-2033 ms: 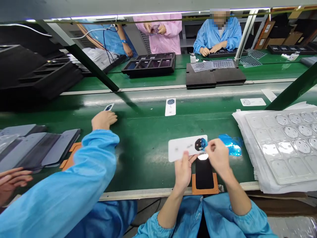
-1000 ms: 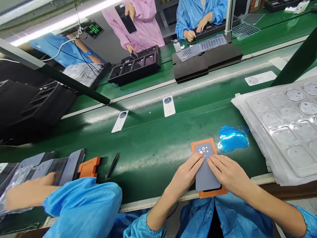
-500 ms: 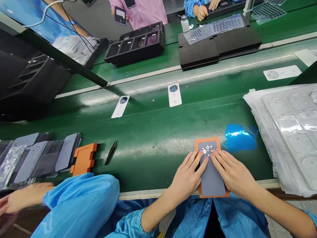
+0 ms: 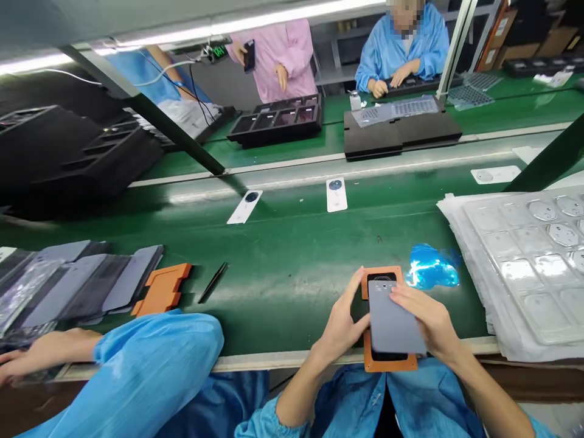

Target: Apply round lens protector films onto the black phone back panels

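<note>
A grey phone back cover (image 4: 393, 322) lies tilted and shifted to the right over an orange fixture (image 4: 391, 365) with a dark inside. My right hand (image 4: 426, 313) grips the cover along its right edge, with fingers on its upper face. To the left, my left hand (image 4: 341, 322) rests against the fixture with thumb and forefinger spread. The forefinger reaches the fixture's upper left corner, and the thumb tip is at the cover's left edge. A crumpled blue film (image 4: 432, 266) lies just beyond the fixture, to the right.
Black tweezers (image 4: 213, 282) and an orange notched block (image 4: 163, 288) lie left, beside stacked grey covers (image 4: 77, 283). A co-worker's arm (image 4: 59, 350) reaches in there. Clear plastic trays (image 4: 524, 261) are piled right. White cards (image 4: 336, 194) lie at the back, near a slanted post (image 4: 182, 134).
The cover was flat on the fixture under both hands; its right side is now lifted and moved right in my right hand. My left hand has spread off the cover. The view has tilted up.
</note>
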`<state>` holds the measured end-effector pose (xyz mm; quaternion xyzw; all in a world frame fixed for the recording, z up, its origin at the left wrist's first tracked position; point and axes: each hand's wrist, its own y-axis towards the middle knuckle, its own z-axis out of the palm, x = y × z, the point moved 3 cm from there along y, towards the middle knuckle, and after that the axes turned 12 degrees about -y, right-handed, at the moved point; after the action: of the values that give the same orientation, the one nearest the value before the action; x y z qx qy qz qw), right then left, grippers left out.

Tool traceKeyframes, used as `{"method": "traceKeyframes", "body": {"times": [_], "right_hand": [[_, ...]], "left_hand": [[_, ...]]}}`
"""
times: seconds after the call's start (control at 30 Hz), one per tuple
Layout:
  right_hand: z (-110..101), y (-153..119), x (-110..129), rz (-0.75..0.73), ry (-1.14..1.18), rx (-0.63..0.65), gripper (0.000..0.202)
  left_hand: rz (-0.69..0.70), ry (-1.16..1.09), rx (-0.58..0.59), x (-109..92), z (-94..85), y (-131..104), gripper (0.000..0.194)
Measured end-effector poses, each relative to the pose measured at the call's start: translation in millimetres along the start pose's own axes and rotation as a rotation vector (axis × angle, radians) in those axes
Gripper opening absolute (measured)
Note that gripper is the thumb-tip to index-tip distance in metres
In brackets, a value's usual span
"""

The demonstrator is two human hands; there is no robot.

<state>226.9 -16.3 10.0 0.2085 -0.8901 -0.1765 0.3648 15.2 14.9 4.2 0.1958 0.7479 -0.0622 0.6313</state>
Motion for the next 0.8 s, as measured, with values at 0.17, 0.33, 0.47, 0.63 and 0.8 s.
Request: {"method": "traceKeyframes", "body": {"times": [0.17, 0.33, 0.47, 0.63, 0.8], "right_hand": [[7, 1, -2, 0.625, 0.865, -0.261, 0.018], [19, 2, 0, 0.758, 1.036, -0.330, 0.024], [40, -1, -9, 0.807, 0.847, -0.313, 0.032], [46, 50, -19, 0.657, 0.760, -0.324, 0.039], [3, 173, -41, 0.489, 0.749, -0.412, 0.044]], "left_hand": [[-0.197, -0.490, -0.240, -16, 23.3, 14, 0.027], [-0.103, -0.289, -0.179, -25, 30.6, 19, 0.023], [-0.064, -0.304, -0.253, -12, 36.0, 17, 0.026], [0.001, -0.553, -0.393, -16, 28.1, 52, 0.032], [0.079, -0.508, -0.454, -36, -14.6, 114, 0.039]]}}
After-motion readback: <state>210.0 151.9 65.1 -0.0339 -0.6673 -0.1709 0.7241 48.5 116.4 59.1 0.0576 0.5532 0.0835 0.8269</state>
